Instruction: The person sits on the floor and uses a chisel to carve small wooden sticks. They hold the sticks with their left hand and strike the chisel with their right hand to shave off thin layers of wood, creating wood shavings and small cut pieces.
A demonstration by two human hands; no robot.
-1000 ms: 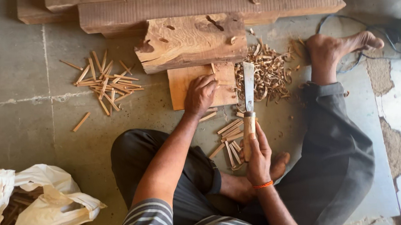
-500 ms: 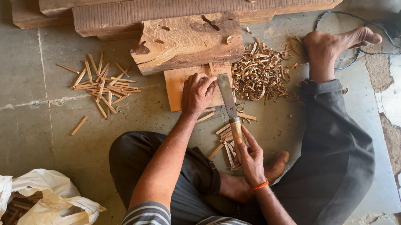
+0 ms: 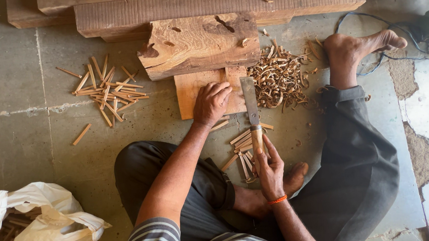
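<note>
Sitting cross-legged on the concrete floor point(image 3: 27, 147), the person keeps everything within arm's reach. At the near left, a white plastic bag point(image 3: 37, 225) lies open, dark wood pieces showing inside. Farther off, a loose pile of thin wooden sticks point(image 3: 106, 90) lies well apart from the work. At the centre, a rough wooden block point(image 3: 200, 44) rests against long beams point(image 3: 217, 3) at the far edge, likely serving as a backstop. A flat board point(image 3: 189, 94) lies just near of it as a work surface. The left hand point(image 3: 212, 103) presses down on the board, fingers curled over something small; what it pins cannot be made out. The right hand point(image 3: 270, 171) grasps the wooden handle of a broad chisel point(image 3: 251, 111), fingers wrapped around it, the blade reaching onto the board beside the left hand. More cut sticks point(image 3: 241, 148) lie under the handle. To the right, curled shavings point(image 3: 279, 79) heap beside the board, near an outstretched bare foot point(image 3: 359, 49).
</note>
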